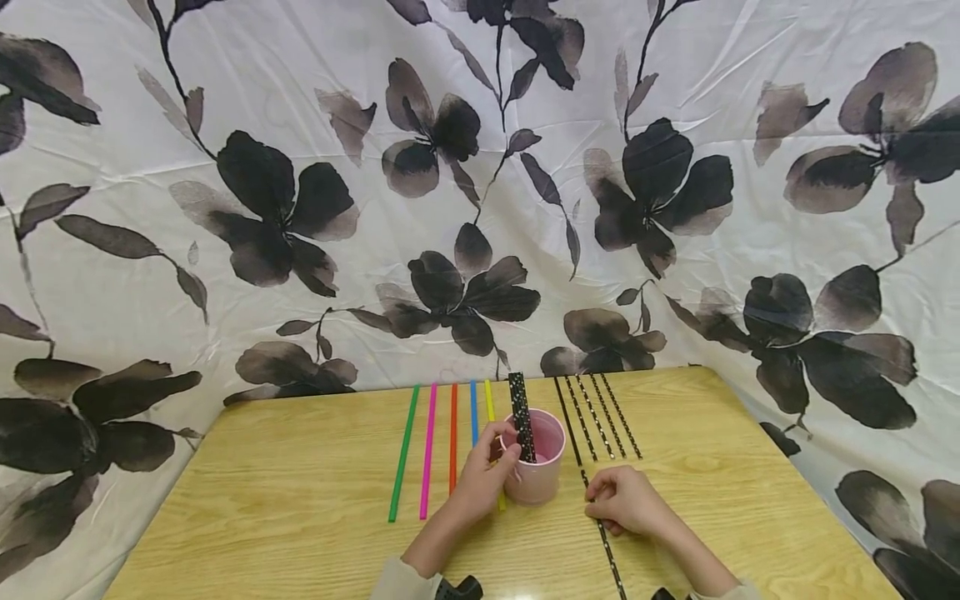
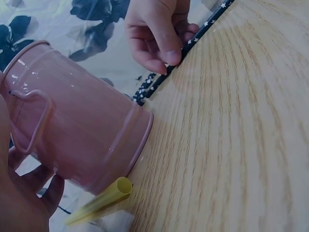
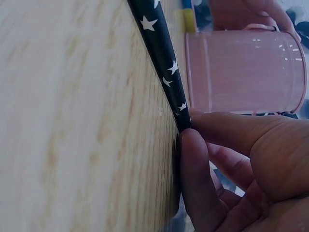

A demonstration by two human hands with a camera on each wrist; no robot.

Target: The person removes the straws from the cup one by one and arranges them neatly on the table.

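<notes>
Pink, smooth, glossy cup (image 1: 536, 483) with looped wire-like handle stood upright right of middle, towards back edge of wood-grained table (image 1: 285, 500); gripped at handle side by left hand (image 1: 477, 477). Inside cup: black, white-speckled strip (image 1: 519, 400), leaned, risen above rim; one piece or several cannot be told. Thin black starred straw (image 1: 609, 554) pinched on table by right hand (image 1: 627, 502). Towards back edge: five coloured straws (image 1: 428, 454) left of cup, five dark straws (image 1: 595, 417) right.

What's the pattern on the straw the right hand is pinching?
The straw is black with white stars, shown best in the right wrist view.
</notes>
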